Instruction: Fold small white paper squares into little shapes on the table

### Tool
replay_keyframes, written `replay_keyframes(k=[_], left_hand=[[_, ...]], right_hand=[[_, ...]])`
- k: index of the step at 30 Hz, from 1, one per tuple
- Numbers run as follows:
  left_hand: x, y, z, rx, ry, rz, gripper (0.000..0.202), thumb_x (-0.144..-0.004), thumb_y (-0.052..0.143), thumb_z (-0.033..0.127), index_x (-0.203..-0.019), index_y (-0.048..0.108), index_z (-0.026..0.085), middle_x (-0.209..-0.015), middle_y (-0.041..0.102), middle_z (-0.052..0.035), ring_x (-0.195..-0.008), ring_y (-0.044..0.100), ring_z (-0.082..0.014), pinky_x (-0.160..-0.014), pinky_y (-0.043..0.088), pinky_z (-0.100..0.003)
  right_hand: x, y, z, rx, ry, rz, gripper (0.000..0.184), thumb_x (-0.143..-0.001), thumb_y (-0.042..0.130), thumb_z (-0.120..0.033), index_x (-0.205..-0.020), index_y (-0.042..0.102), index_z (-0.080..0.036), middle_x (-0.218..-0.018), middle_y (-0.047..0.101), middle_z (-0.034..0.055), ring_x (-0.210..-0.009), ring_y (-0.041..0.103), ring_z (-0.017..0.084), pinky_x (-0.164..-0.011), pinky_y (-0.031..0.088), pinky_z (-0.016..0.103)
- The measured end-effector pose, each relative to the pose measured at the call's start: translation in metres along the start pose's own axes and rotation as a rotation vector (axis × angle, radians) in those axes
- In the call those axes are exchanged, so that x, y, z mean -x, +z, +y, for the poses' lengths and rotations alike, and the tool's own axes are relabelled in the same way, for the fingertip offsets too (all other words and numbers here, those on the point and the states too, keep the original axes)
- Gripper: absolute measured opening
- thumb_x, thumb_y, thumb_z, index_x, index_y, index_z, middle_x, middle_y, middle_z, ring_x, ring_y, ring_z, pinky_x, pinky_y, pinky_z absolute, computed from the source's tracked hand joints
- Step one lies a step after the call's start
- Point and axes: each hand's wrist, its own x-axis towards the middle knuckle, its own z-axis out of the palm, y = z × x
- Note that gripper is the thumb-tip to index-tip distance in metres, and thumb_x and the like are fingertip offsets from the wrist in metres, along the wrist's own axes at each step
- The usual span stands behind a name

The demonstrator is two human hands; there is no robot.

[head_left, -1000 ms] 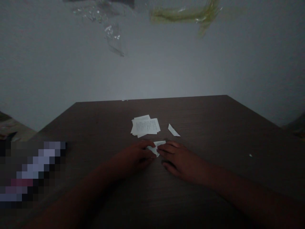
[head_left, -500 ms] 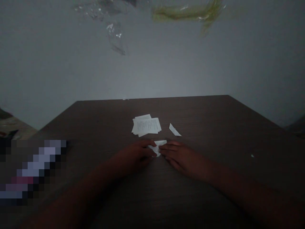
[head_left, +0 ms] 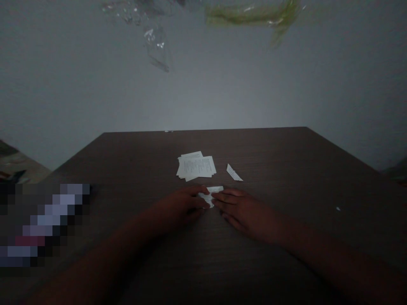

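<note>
A small piece of printed paper (head_left: 217, 189) lies on the dark table, partly covered by both hands. My left hand (head_left: 186, 205) holds its left side, with the forefinger at the upper part and the thumb lower down. The other left fingers are tucked underneath and hard to see. From the right, my right hand (head_left: 246, 209) rests its outstretched fingertips on the paper, the fingers flat and slightly apart. Just beyond the hands are a loose stack of printed paper sheets (head_left: 197, 167) and, to its right, a folded slanted strip of paper (head_left: 234, 173).
The brown wood-grain table (head_left: 270, 156) reaches back to a pale wall (head_left: 222, 93). A tiny white scrap (head_left: 338, 208) lies at the right. A pixelated patch hides something at the left. Clear plastic (head_left: 155, 44) and yellow plastic (head_left: 248, 16) hang on the wall.
The right fingers have shifted very slightly on the paper. The left hand keeps its grip in the same place. The whole view has moved a little.
</note>
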Motion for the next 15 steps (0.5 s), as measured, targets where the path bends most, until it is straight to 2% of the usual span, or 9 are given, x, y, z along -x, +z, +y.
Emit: replay_keyframes(k=[3, 7, 10, 12, 15], left_hand=[[0.001, -0.001, 0.002, 0.008, -0.013, 0.009, 0.029, -0.121, 0.077, 0.015, -0.134, 0.098, 0.029, -0.185, 0.080, -0.0081, -0.149, 0.090, -0.0334, -0.132, 0.071, -0.046], [0.001, -0.002, 0.004, 0.017, -0.011, 0.000, 0.031, -0.122, 0.075, 0.016, -0.140, 0.098, 0.027, -0.187, 0.078, -0.0122, -0.156, 0.088, -0.0354, -0.136, 0.069, -0.051], [0.000, -0.004, 0.004, 0.037, -0.026, -0.024, 0.031, -0.125, 0.072, 0.020, -0.142, 0.098, 0.026, -0.189, 0.076, -0.0133, -0.147, 0.091, -0.0334, -0.137, 0.068, -0.051], [0.000, -0.003, 0.003, 0.051, -0.025, -0.021, 0.028, -0.126, 0.074, 0.023, -0.136, 0.099, 0.028, -0.186, 0.078, -0.0120, -0.140, 0.093, -0.0315, -0.134, 0.070, -0.050], [0.000, -0.002, 0.001, 0.061, -0.028, -0.003, 0.026, -0.125, 0.076, 0.024, -0.133, 0.100, 0.030, -0.183, 0.080, -0.0102, -0.143, 0.091, -0.0324, -0.132, 0.072, -0.049]], right_hand=[[0.000, 0.002, 0.000, 0.022, 0.010, -0.009, 0.050, -0.131, 0.066, -0.024, -0.179, 0.080, -0.019, -0.187, 0.077, 0.0183, -0.177, 0.074, 0.033, -0.153, 0.056, 0.058], [0.002, 0.004, -0.005, -0.010, 0.062, -0.020, 0.056, -0.130, 0.071, -0.030, -0.184, 0.075, -0.017, -0.190, 0.074, 0.0219, -0.179, 0.071, 0.040, -0.152, 0.057, 0.066], [0.006, 0.004, -0.012, -0.018, 0.126, -0.034, 0.063, -0.129, 0.075, -0.037, -0.189, 0.071, -0.018, -0.194, 0.069, 0.0224, -0.182, 0.068, 0.043, -0.151, 0.058, 0.068], [0.007, 0.005, -0.016, -0.019, 0.154, -0.025, 0.064, -0.129, 0.075, -0.040, -0.190, 0.070, -0.021, -0.196, 0.068, 0.0206, -0.182, 0.068, 0.043, -0.151, 0.059, 0.067], [0.007, 0.007, -0.019, -0.011, 0.167, -0.004, 0.064, -0.130, 0.074, -0.043, -0.190, 0.072, -0.022, -0.195, 0.070, 0.0203, -0.181, 0.068, 0.043, -0.150, 0.060, 0.067]])
